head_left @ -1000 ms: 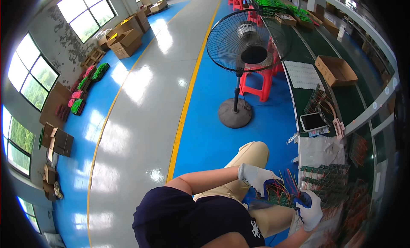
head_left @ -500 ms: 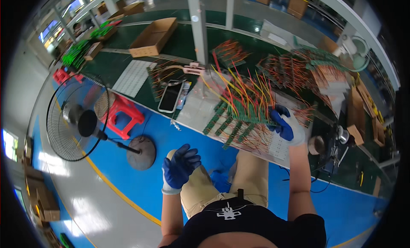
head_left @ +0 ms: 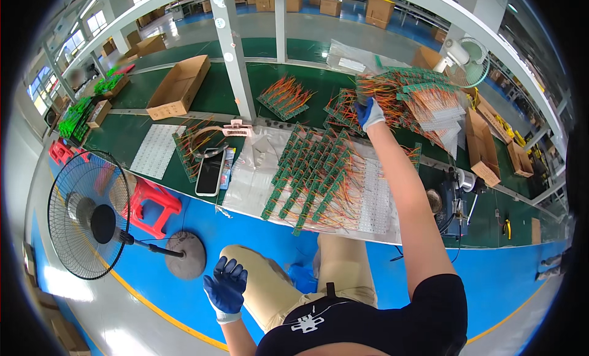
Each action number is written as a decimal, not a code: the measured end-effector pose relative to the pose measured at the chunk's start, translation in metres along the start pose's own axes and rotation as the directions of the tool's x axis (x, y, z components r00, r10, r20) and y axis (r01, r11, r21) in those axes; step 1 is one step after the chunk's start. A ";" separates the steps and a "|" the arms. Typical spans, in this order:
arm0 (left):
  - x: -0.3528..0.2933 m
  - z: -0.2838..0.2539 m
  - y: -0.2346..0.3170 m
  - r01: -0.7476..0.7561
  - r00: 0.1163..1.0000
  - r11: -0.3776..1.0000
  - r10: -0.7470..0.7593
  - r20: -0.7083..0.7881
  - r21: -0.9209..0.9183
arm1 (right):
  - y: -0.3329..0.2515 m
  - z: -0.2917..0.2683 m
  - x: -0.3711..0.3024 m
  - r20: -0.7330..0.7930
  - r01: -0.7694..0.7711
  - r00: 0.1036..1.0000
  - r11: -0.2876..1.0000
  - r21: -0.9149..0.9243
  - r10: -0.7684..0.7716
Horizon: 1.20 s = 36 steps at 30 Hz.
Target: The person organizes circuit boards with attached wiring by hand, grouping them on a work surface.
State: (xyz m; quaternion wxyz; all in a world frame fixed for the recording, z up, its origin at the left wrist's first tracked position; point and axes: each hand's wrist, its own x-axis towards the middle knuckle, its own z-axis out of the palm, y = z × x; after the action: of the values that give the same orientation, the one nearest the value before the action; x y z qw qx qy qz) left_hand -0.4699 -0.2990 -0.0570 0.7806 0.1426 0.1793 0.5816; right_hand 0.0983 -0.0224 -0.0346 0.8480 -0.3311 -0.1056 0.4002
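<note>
My right hand (head_left: pixel 370 114), in a blue-and-white glove, reaches across the bench to a pile of wired circuit boards. Its fingers close on the near edge of a green circuit board (head_left: pixel 375 88) with orange and red wires, partly hidden by the hand. Under the forearm, rows of narrow green wired boards (head_left: pixel 307 172) lie over white panels (head_left: pixel 374 193). My left hand (head_left: pixel 226 286), gloved too, hovers beside my left thigh with fingers loosely apart and holds nothing.
A phone (head_left: pixel 210 173) lies near the bench's front edge, left of the boards. A metal post (head_left: pixel 233 61) rises behind it. Soldering gear (head_left: pixel 451 202) and pliers (head_left: pixel 507 229) sit right. A standing fan (head_left: pixel 101 224) and red stool (head_left: pixel 153 206) stand left.
My right hand has carried a wired board from above the front rows to the pile farther back. My left hand has dropped lower and left. The whole view has shifted.
</note>
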 end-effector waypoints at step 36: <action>-0.066 -0.040 0.008 -0.177 0.933 0.983 0.183 -0.310 0.048 | 0.132 0.078 0.018 0.451 0.520 0.829 0.158 -0.839 -0.331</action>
State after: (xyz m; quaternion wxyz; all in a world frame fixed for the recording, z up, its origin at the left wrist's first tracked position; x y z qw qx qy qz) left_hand -0.5119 -0.3589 -0.0817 0.6842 0.0717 0.2927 0.6641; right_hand -0.0052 0.0888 -0.0620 0.5519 -0.6843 -0.4756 0.0295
